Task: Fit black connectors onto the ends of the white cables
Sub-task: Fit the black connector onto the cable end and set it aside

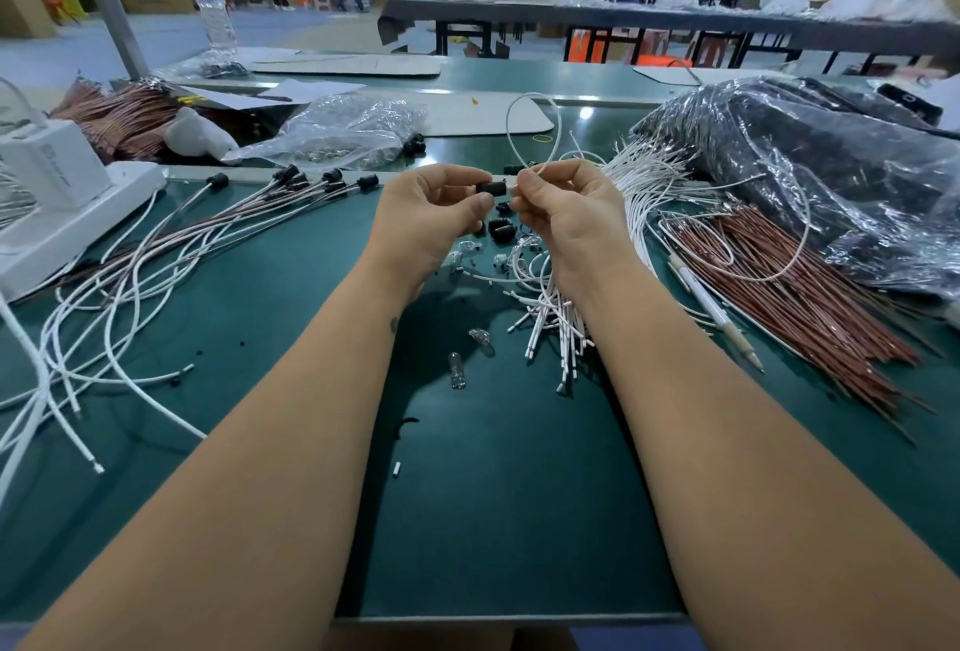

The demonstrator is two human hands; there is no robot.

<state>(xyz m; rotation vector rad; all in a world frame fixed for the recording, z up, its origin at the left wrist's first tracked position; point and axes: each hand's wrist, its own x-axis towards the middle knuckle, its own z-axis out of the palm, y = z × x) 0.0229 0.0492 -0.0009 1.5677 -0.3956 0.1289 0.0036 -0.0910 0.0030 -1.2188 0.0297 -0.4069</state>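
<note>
At twelve o'clock above the bench point(467, 520), our left hand point(431, 214) pinches the black connector point(491, 188), right hand point(563, 206) pinches the white cable point(535, 131); we advise feeding its end squarely in.

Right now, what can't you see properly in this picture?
- Head view: where the white cable meets the black connector; the fingertips of the left hand and right hand cover it.
- Head view: what the dark plastic bag holds; glare and wrinkles hide it.
- Head view: the water bottle label; too blurred to read.
- Head view: the white box; the left edge cuts it.
</note>
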